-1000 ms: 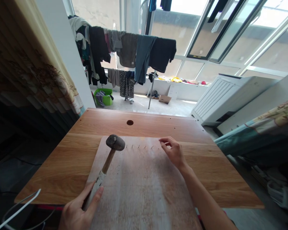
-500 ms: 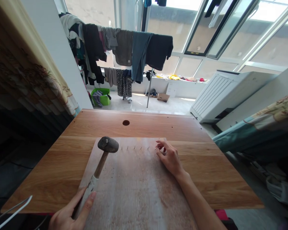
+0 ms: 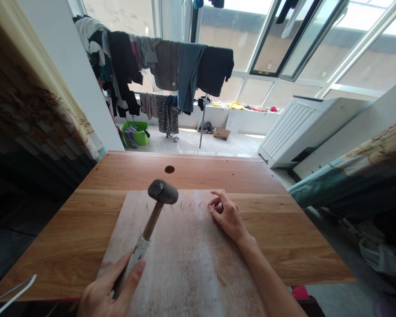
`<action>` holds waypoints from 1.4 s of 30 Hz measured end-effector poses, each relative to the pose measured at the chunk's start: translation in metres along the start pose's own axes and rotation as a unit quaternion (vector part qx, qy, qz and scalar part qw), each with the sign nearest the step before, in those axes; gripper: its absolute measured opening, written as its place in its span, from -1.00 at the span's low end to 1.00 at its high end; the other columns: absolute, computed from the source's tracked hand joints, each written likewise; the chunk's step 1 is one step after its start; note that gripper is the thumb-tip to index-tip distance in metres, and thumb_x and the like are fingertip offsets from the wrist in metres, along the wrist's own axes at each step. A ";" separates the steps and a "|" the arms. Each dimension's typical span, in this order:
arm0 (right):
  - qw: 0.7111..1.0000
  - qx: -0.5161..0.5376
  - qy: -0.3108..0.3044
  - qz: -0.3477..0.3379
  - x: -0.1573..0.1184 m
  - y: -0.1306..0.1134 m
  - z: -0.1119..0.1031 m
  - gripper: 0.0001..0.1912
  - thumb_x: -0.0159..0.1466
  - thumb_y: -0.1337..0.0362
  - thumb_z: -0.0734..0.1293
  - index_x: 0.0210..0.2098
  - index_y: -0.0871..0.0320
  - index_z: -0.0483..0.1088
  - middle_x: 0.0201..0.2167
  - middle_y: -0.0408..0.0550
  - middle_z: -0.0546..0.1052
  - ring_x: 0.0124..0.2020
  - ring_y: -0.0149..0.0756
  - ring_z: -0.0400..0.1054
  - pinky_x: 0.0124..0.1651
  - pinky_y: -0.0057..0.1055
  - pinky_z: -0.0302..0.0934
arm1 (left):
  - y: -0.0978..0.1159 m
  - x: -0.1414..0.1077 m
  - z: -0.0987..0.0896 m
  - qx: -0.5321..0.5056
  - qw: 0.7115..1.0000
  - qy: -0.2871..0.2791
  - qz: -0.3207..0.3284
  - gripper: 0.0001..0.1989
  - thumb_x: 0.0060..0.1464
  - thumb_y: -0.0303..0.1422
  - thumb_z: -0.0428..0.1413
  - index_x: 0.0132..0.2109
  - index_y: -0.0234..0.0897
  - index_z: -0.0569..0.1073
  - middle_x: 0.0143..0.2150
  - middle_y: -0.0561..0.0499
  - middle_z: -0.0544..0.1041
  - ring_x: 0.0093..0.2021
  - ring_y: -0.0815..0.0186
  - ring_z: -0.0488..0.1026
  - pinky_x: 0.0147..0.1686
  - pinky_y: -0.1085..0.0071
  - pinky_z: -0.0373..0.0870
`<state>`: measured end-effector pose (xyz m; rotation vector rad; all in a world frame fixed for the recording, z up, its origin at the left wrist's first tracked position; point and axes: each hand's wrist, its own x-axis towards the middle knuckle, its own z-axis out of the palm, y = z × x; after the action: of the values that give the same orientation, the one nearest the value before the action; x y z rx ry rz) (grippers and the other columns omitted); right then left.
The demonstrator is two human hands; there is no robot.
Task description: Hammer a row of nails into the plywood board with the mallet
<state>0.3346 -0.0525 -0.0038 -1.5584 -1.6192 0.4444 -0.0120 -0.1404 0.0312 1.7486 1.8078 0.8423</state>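
Note:
My left hand (image 3: 110,286) is closed round the pale-coated grip of a mallet (image 3: 152,222). The mallet's dark head (image 3: 163,191) is raised over the far part of a worn board (image 3: 181,259), hiding part of a row of thin nails (image 3: 189,204) that stand up from it. At the right end of that row, my right hand (image 3: 226,215) rests near the board's far right corner. Its thumb and index finger pinch what looks like another nail, mostly covered by the fingertips; the other fingers are curled.
The board lies on a wooden table (image 3: 267,229) with a round hole (image 3: 169,169) near its far edge. A white cable (image 3: 21,288) is at the lower left. Beyond stand a rack of clothes (image 3: 191,75), a green basket (image 3: 141,138) and a white ribbed unit (image 3: 293,127).
My left hand has carried the mallet to the right and its head slightly up, towards my right hand. The right hand keeps its pinch at the row's end. The whole view has shifted slightly.

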 end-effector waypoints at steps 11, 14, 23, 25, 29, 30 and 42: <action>0.998 0.041 0.005 0.039 0.004 0.007 0.000 -0.56 0.22 0.27 0.38 0.10 0.12 0.40 -0.38 -0.16 0.62 -0.38 -0.30 0.50 -0.18 -0.34 0.38 | 0.071 0.022 0.029 -0.037 0.984 -0.107 0.136 -0.66 0.27 -0.09 0.12 -0.01 -0.16 0.64 -0.31 0.11 0.71 -0.35 0.32 0.66 -0.37 0.58 0.53; 0.998 0.053 0.005 0.043 0.004 0.007 0.001 -0.51 0.22 0.26 0.37 0.14 0.14 0.37 -0.38 -0.16 0.62 -0.37 -0.29 0.51 -0.19 -0.35 0.39 | 0.077 0.026 0.030 -0.021 0.982 -0.124 0.139 -0.67 0.29 -0.09 0.09 -0.04 -0.16 0.64 -0.36 0.10 0.68 -0.37 0.32 0.65 -0.37 0.56 0.52; 0.998 0.032 0.012 0.056 0.006 0.010 0.003 -0.47 0.14 0.33 0.38 0.13 0.15 0.37 -0.46 -0.20 0.55 -0.42 -0.28 0.46 -0.29 -0.41 0.33 | 0.082 0.028 0.043 0.104 0.969 -0.095 0.202 -0.71 0.33 -0.16 0.05 0.02 -0.11 0.60 -0.26 0.02 0.72 -0.33 0.22 0.68 -0.37 0.47 0.53; 0.998 0.030 0.008 0.053 0.007 0.010 0.002 -0.46 0.12 0.35 0.37 0.11 0.15 0.38 -0.47 -0.19 0.54 -0.42 -0.27 0.46 -0.31 -0.42 0.32 | 0.083 0.027 0.046 0.125 0.965 -0.098 0.209 -0.73 0.33 -0.19 0.06 0.02 -0.08 0.60 -0.28 0.04 0.72 -0.34 0.22 0.68 -0.41 0.48 0.51; 0.998 0.028 0.010 0.051 0.006 0.008 0.000 -0.45 0.07 0.39 0.37 0.09 0.11 0.41 -0.42 -0.14 0.57 -0.36 -0.21 0.49 -0.31 -0.41 0.33 | 0.084 0.025 0.048 0.127 0.961 -0.097 0.226 -0.73 0.34 -0.19 0.04 0.04 -0.07 0.58 -0.27 0.04 0.72 -0.36 0.24 0.68 -0.43 0.49 0.49; 0.998 0.027 0.012 0.051 0.006 0.008 0.000 -0.44 0.06 0.40 0.37 0.09 0.10 0.41 -0.40 -0.13 0.57 -0.35 -0.20 0.49 -0.30 -0.40 0.33 | 0.084 0.025 0.048 0.125 0.960 -0.096 0.230 -0.72 0.35 -0.19 0.04 0.04 -0.07 0.58 -0.27 0.04 0.72 -0.35 0.24 0.68 -0.42 0.48 0.49; 0.998 0.015 0.011 0.053 0.004 0.011 0.003 -0.50 0.13 0.34 0.37 0.09 0.12 0.38 -0.46 -0.21 0.53 -0.42 -0.28 0.45 -0.30 -0.43 0.30 | 0.083 0.026 0.044 0.098 0.969 -0.084 0.209 -0.71 0.32 -0.18 0.06 0.00 -0.10 0.62 -0.28 0.02 0.73 -0.35 0.23 0.69 -0.40 0.51 0.53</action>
<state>0.3403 -0.0457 -0.0123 -1.6267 -1.5110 0.5047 0.0758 -0.1109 0.0619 2.3032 1.4739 0.6579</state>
